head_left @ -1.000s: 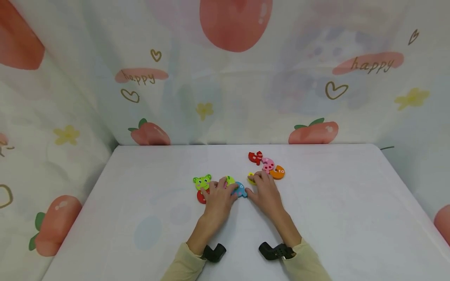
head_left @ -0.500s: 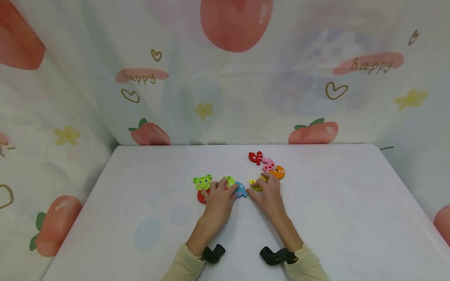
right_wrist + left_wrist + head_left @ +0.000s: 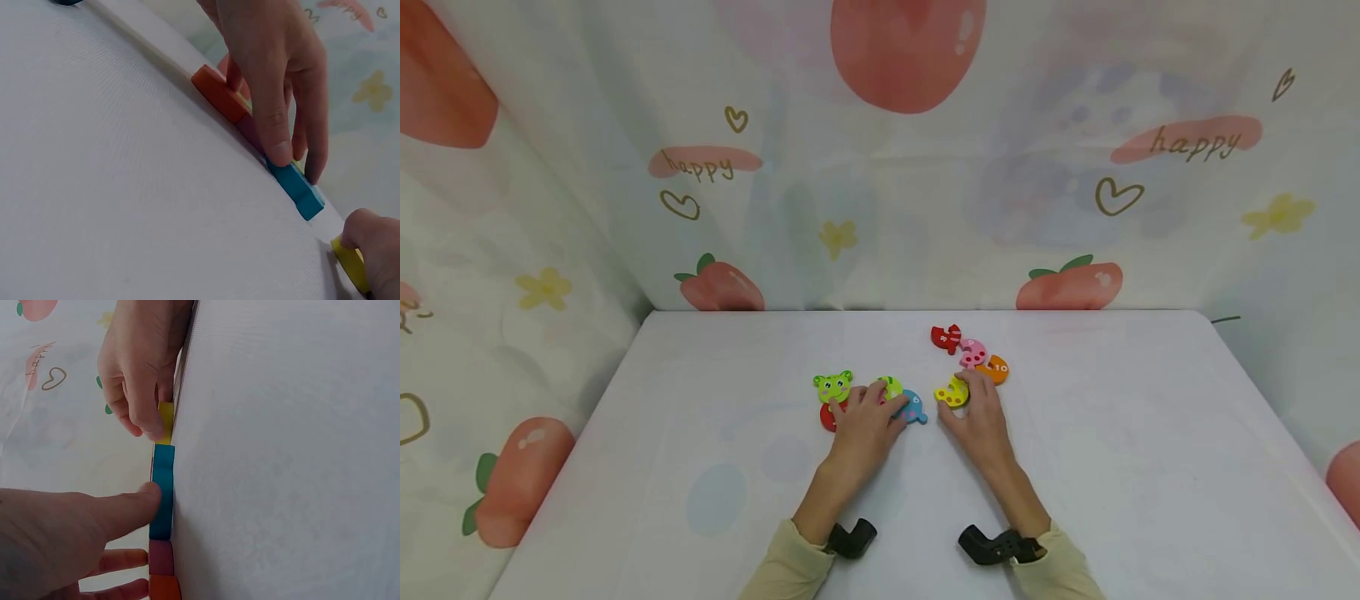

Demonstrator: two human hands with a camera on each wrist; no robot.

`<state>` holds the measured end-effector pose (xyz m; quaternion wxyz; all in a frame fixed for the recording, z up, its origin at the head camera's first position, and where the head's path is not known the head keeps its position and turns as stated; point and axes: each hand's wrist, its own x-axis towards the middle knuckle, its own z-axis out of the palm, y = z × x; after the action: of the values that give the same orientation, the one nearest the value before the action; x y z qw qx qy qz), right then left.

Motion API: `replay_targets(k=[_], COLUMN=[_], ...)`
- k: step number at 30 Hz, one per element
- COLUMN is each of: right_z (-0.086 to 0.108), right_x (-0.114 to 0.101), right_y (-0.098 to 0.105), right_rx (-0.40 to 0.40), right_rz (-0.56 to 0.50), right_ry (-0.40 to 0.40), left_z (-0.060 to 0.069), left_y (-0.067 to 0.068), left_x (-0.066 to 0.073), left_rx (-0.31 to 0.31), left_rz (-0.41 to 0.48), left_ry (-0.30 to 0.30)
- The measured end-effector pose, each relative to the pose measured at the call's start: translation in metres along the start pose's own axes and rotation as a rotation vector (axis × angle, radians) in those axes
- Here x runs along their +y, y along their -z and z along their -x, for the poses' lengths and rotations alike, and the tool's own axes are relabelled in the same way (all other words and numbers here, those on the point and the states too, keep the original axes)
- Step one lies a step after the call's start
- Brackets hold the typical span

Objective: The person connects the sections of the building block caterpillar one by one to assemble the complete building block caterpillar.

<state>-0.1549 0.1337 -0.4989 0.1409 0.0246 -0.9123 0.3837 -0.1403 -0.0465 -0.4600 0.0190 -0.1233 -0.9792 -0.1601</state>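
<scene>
In the head view a green animal-face piece [image 3: 833,387] and a red piece [image 3: 828,417] lie at the left end of a row, with a light green piece [image 3: 891,387] and a blue piece [image 3: 913,407] at its right. My left hand [image 3: 867,425] rests over this row, fingers spread, thumb touching the blue piece [image 3: 164,506]. My right hand [image 3: 981,421] holds a yellow curved piece [image 3: 952,393] between thumb and fingers, just right of the blue one. In the right wrist view the yellow piece [image 3: 351,265] stands apart from the blue piece [image 3: 299,190].
Behind my right hand a red striped piece [image 3: 946,338], a pink dotted piece [image 3: 973,352] and an orange piece [image 3: 996,369] lie together on the white table [image 3: 1120,450]. A patterned cloth [image 3: 895,192] hangs behind the table.
My right hand has moved slightly right, and the yellow piece has shifted right and shows more fully. My left hand stays nearly in place over the row.
</scene>
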Motion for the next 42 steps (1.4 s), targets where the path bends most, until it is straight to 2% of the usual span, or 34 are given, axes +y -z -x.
replay_targets(k=[5, 12, 18, 27, 33, 42], right_z=[0.0001, 0.0005, 0.0006, 0.0008, 0.0017, 0.0053], right_x=[-0.0002, 0.0001, 0.0007, 0.0036, 0.0029, -0.0018], right_y=[0.0012, 0.0012, 0.0032, 0.0016, 0.0001, 0.0012], right_rx=[-0.028, -0.055, -0.083, -0.067, -0.041, -0.146], right_rz=[-0.037, -0.039, -0.028, -0.042, -0.101, -0.138], right_ry=[0.018, 0.048, 0.044, 0.062, 0.166, 0.328], left_z=[0.0003, 0.0001, 0.0, -0.0003, -0.0011, -0.0034], left_y=[0.0001, -0.0011, -0.0033, -0.0048, -0.0027, -0.0033], left_x=[-0.0005, 0.001, 0.0018, -0.0001, -0.0024, -0.006], left_rx=[-0.003, 0.023, 0.04, 0.022, -0.012, -0.022], left_rz=[-0.028, -0.005, 0.012, 0.031, 0.066, 0.083], left_ry=[-0.013, 0.008, 0.016, 0.011, 0.01, 0.015])
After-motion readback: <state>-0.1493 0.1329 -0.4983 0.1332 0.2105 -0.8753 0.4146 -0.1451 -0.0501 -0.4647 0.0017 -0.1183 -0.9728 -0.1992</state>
